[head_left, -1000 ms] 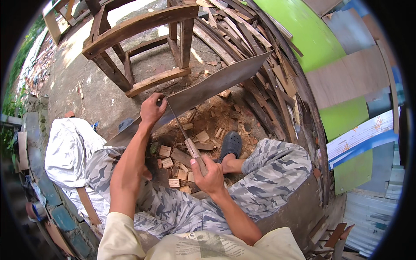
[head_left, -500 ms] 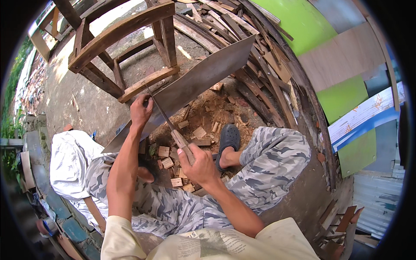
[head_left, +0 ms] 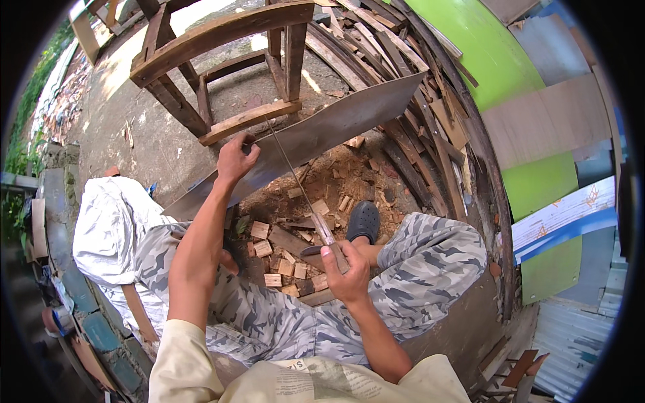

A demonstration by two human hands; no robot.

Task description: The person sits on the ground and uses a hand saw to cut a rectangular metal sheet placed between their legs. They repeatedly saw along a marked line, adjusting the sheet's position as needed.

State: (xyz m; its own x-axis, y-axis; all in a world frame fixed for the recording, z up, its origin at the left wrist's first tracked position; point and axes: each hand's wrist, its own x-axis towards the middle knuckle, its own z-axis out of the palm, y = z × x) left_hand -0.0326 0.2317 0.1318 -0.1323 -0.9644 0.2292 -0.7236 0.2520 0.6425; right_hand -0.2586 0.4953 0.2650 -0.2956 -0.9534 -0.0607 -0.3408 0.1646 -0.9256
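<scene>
My right hand point(head_left: 347, 272) is wrapped round the pale wooden handle of a long, narrow-bladed tool point(head_left: 300, 181), seen nearly edge-on; its exact kind is unclear. The thin blade slants forward and left across a wide grey flat plate point(head_left: 322, 138), its tip close to the plate's far edge. My left hand point(head_left: 238, 158) is above the plate, left of the blade, with fingers curled and a small dark spot between thumb and fingers; what it holds is unclear. The plate runs diagonally from beside my left knee to the far right.
Beyond the plate stands a wooden frame with legs point(head_left: 222, 40). Cut wood blocks point(head_left: 262, 248) and shavings lie between my feet, one in a dark clog point(head_left: 363, 220). Wood strips point(head_left: 410, 134) are piled right, beside green and brown panels point(head_left: 547, 127). White cloth point(head_left: 104, 232) lies left.
My right hand has drawn the tool's handle back toward me and to the right. My left hand remains near the plate's far edge. The view has shifted slightly.
</scene>
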